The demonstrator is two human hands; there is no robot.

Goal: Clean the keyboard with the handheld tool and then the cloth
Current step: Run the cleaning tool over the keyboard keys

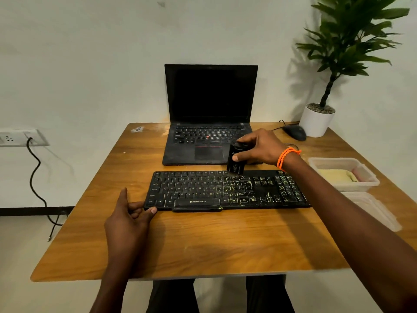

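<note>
Right hand [261, 146]: closed round small black handheld tool [235, 162], tip at back row of black plastic keyboard [225, 190]. Pale debris remains beneath; cloth stage judged pending. Left hand [129, 213]: loosely curled, steadying near corner.

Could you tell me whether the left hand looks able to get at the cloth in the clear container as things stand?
Probably not easily: the left hand steadies the keyboard at its left end, while the cloth lies far right, beyond the right hand holding the handheld tool.
</note>
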